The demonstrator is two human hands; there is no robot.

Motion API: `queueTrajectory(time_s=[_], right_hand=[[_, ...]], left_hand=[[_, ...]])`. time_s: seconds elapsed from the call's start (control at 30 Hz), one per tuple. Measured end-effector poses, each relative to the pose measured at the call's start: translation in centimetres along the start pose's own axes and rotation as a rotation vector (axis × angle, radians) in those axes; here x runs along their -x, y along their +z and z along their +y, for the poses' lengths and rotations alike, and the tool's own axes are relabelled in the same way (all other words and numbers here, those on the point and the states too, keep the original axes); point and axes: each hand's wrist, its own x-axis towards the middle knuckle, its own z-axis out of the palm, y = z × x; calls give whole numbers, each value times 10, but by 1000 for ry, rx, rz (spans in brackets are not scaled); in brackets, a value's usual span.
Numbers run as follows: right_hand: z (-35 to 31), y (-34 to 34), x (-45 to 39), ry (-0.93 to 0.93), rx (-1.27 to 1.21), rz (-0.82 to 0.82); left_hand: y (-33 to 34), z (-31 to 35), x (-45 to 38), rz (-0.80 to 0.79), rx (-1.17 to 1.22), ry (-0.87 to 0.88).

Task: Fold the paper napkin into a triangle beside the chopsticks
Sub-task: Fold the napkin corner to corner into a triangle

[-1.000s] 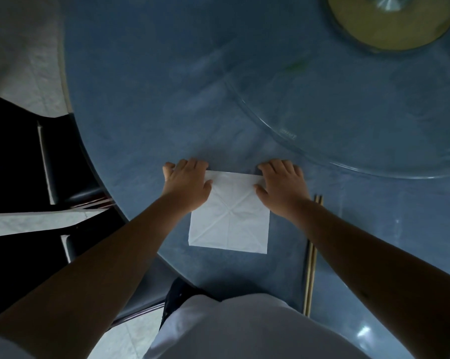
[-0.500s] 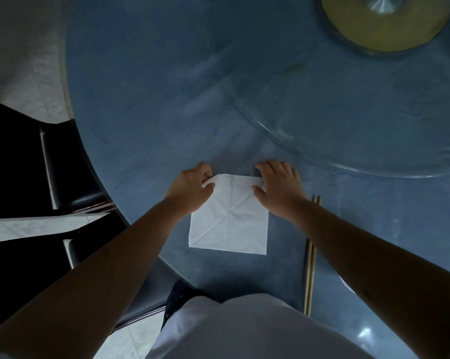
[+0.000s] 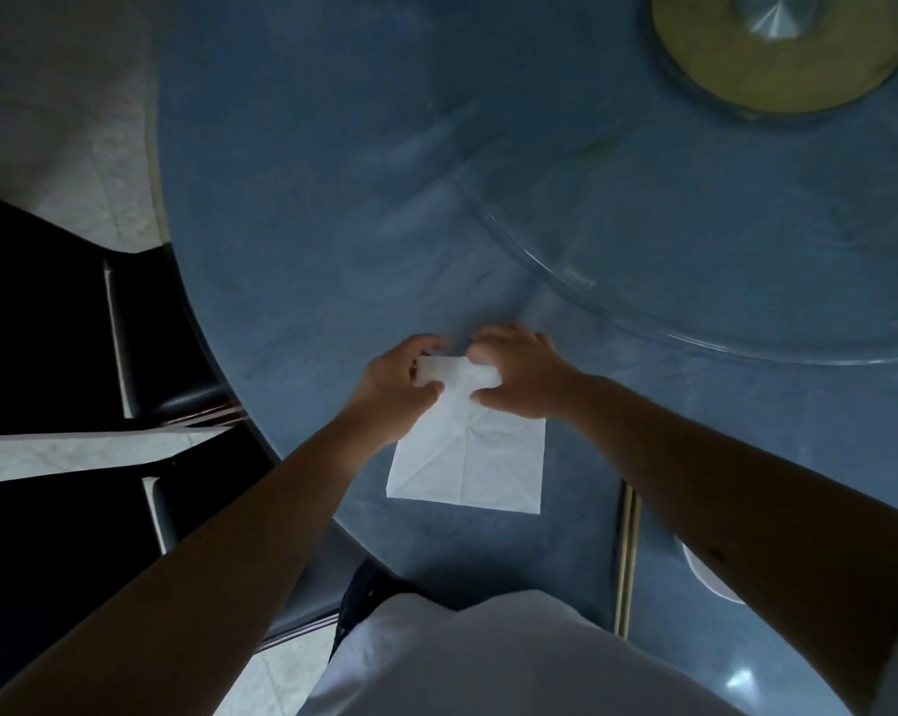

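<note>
Both hands, left hand (image 3: 392, 390) and right hand (image 3: 522, 374), are pinching the white square paper napkin (image 3: 467, 457) at its far edge. The pale wooden chopsticks (image 3: 626, 560) are lying just right of it, seemingly parallel.

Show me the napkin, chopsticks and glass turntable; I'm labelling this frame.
napkin (image 3: 480, 465): head view, flat creased centre.
chopsticks (image 3: 626, 560): head view, mid-shaft beside the right forearm.
glass turntable (image 3: 581, 285): head view, near rim.

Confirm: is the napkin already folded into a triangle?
No. The napkin still shows two square near corners on the table, and both the left hand and right hand pinch its far edge.
</note>
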Motion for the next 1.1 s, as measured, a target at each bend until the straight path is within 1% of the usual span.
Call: queueTrajectory(time_s=[0.07,0.17,0.2,0.27,0.33,0.4,0.47,0.53,0.6,0.73,0.83,0.9,0.97,1.1], right_hand=[[-3,-1,1,-20,-65,9],[-2,-6,10,50,-269,-45],[0,-7,14,69,-301,-64],[7,-9,21,77,-239,-73],[14,-9,27,79,-153,-60],[19,-10,34,102,-145,-51],[21,-12,41,121,-143,-44],[20,-15,49,132,-161,-22],[16,-17,58,130,-165,19],[8,-26,76,110,-142,67],[2,-29,98,84,-119,73],[-2,-29,116,54,-116,114],[-6,-29,132,41,-153,124],[-14,-31,154,36,-325,88]], left_hand=[[0,4,7,8,40,62],[0,6,15,-14,66,113],[0,6,17,-25,70,120],[1,4,19,-36,86,116],[5,1,21,-54,132,52],[8,-5,23,-116,174,-32],[10,-11,26,-175,69,-66],[12,-15,30,-207,-6,-61],[14,-13,36,-218,26,-49],[10,-3,51,-153,79,-12],[4,3,66,-101,32,6],[1,5,78,-99,-17,38],[-2,7,91,-121,-43,79],[-7,13,108,-161,-50,133]])
